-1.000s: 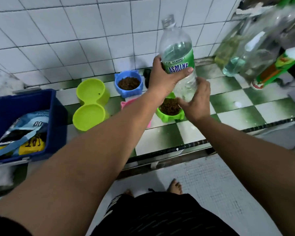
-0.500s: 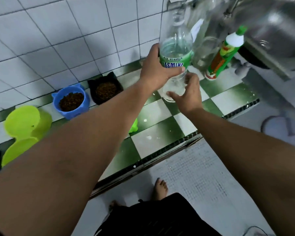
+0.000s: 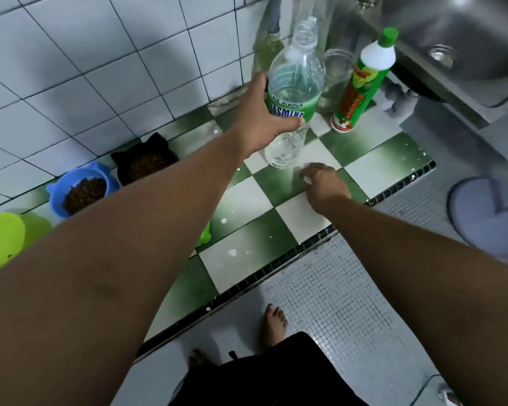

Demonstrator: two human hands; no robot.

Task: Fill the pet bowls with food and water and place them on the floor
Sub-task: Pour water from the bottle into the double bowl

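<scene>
Counter (image 3: 373, 171): green-and-white checker tile against a white tiled wall; every task item sits on it, none on the floor (image 3: 335, 303).
Sink (image 3: 467, 39): steel basin, upper right, past the counter's end.
Lime double bowl (image 3: 0, 241): far left on the counter, cut off by the frame edge; both wells look dry.
Water bottle (image 3: 294, 83): clear plastic with a green label and no cap on the neck, water level near the label's top. It leans slightly, base at a white tile.
Left hand (image 3: 258, 118): you wrap the fingers round the bottle at the label, thumb across the front.
Blue bowl (image 3: 55, 200): near the wall, filled with brown kibble (image 3: 84, 193).
Black bowl (image 3: 159, 143): just beside the blue one, also holding kibble.
Soap bottle (image 3: 361, 86): green cap, upright, right of the water bottle.
Glass jar (image 3: 335, 74): between those two bottles, behind them.
Right hand (image 3: 324, 183): knuckles up, fingers curled onto the tile just beside the bottle's base. A white speck shows at the fingertips; cannot tell whether you grip it.
Green bowl (image 3: 206, 234): only an edge shows under your left forearm.
</scene>
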